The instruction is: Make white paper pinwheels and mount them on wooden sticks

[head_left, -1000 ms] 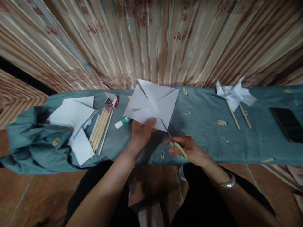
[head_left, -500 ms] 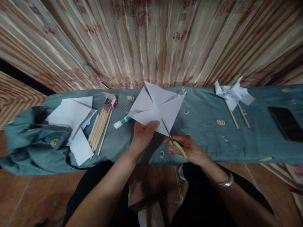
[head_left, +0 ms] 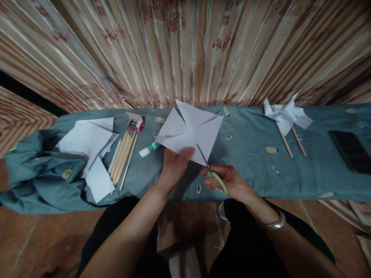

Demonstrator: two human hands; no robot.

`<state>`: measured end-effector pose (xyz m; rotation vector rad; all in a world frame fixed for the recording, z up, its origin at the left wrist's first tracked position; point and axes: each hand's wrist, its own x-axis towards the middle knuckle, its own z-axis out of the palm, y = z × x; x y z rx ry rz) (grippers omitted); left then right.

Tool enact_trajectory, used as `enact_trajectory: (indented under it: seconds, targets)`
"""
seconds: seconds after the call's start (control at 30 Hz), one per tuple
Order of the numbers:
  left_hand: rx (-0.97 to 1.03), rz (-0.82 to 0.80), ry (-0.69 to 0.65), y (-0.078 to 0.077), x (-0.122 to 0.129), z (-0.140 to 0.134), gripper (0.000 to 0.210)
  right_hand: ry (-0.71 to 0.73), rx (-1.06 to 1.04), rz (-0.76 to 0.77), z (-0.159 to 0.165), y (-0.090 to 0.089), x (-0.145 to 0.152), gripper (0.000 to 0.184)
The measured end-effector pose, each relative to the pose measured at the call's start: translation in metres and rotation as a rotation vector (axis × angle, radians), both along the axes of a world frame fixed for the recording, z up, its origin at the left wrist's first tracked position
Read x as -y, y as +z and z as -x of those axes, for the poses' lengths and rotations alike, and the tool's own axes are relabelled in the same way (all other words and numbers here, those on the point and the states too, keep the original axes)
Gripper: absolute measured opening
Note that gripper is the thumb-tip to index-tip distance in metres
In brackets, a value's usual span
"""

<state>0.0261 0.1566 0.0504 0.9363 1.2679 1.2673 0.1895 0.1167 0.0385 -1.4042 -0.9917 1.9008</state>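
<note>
While your L hand (head_left: pixel 177 165) pinches 1 paper sheet (head_left: pixel 204 131), thumb on top, your R hand (head_left: pixel 228 179) is wrapped round 1 scissors (head_left: pixel 222 184) at its near corner | 3 slits done, 4th prob. unfinished at blades | 2 pinwheels (head_left: pixel 285 114) on sticks look done, well R of grip | L of grip: 1 glue stick (head_left: pixel 149 150), 1 box (head_left: pixel 140 126), loose sticks (head_left: pixel 124 158), ct. unclear

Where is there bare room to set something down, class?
Free: the cloth between held paper and pinwheels, and a narrower strip between pinwheels and phone. Crowded: the left side, with loose sheets, wooden sticks, red box and glue stick.
</note>
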Motion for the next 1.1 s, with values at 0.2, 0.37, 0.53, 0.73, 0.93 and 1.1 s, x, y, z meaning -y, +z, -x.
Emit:
enact_trajectory:
  seconds: [0.2,0.37,0.53,0.73,0.93,1.1]
  targets:
    - [0.065,-0.047,-0.012,-0.0072,-0.0002,-0.0048,0.016,0.046,0.022,-0.085,-0.0036,-0.0067,-0.0007,0.047]
    - [0.078,-0.055,-0.023,-0.0096,-0.0003,-0.0041,0.018,-0.005,-0.001,-0.031,-0.0011,-0.0042,-0.0017,0.048]
    - [0.054,-0.041,-0.013,-0.0088,-0.0001,-0.0035,0.020,-0.029,-0.016,-0.006,-0.0006,-0.0088,-0.0012,0.046]
    - [0.055,-0.050,-0.039,-0.0090,0.0012,-0.0038,0.017,0.005,0.020,-0.080,-0.0021,-0.0086,-0.0011,0.047]
    - [0.068,-0.053,-0.048,-0.0090,0.0019,-0.0054,0.019,-0.004,0.000,-0.120,-0.0005,-0.0049,-0.0022,0.046]
    - [0.048,-0.050,-0.038,-0.0087,0.0015,-0.0056,0.017,-0.005,0.010,-0.128,-0.0014,-0.0086,-0.0022,0.047]
